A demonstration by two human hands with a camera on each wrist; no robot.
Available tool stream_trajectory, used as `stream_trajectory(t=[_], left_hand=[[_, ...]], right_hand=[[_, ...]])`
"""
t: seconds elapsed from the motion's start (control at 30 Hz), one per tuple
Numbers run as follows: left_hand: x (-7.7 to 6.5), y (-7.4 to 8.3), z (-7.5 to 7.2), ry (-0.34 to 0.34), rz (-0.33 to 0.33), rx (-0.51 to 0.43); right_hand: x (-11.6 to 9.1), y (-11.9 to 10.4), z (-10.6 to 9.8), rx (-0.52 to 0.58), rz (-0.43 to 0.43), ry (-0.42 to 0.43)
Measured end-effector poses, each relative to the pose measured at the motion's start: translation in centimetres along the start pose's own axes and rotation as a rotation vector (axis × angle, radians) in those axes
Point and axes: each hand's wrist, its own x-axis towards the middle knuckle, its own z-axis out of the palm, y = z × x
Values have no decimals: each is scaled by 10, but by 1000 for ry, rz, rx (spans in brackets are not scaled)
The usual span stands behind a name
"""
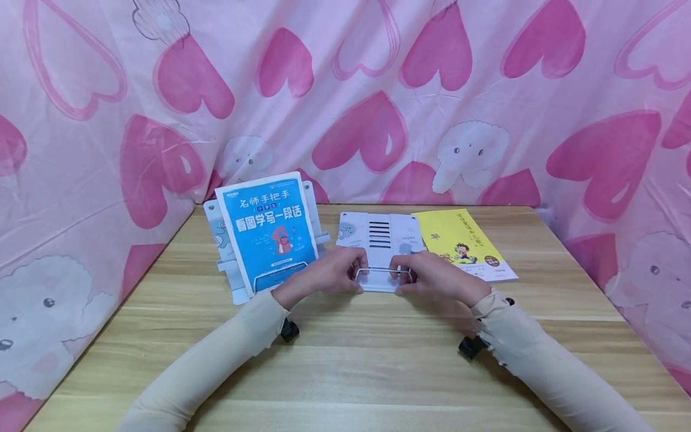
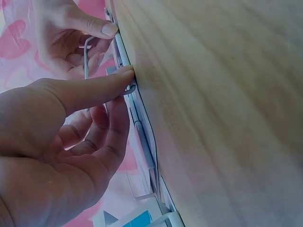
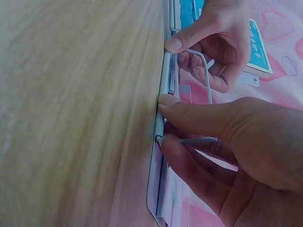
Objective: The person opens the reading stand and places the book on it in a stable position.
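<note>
A white folding book stand [image 1: 353, 234] with slots and cartoon prints lies flat on the table. Its wire page holder [image 1: 383, 269] stands up at the front edge. My left hand [image 1: 337, 268] pinches the left part of that front edge, thumb in front and fingers curled behind by the wire. On the right part, my right hand [image 1: 439, 276] grips the edge the same way; in the right wrist view its thumb [image 3: 189, 111] lies on the rail and the index finger is close to the wire's bent end.
Left of the hands, a blue book [image 1: 270, 240] leans on a second, raised stand [image 1: 216, 225] behind its wire holder. A yellow book [image 1: 453, 234] lies flat to the right, against the white stand. Behind the wooden table [image 1: 356, 372] hangs a pink heart-print curtain [image 1: 356, 132].
</note>
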Motion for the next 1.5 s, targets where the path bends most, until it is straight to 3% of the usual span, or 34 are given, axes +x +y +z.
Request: stream_trajectory(t=[0.8, 1.33, 1.5], left_hand=[[-3, 4, 1, -1, 5, -25], [-3, 4, 0, 4, 26, -18], [-6, 4, -6, 78, 32, -50]], right_hand=[[0, -2, -1, -10, -26, 7], [-1, -4, -2, -18, 1, 10], [0, 3, -7, 42, -13, 57]])
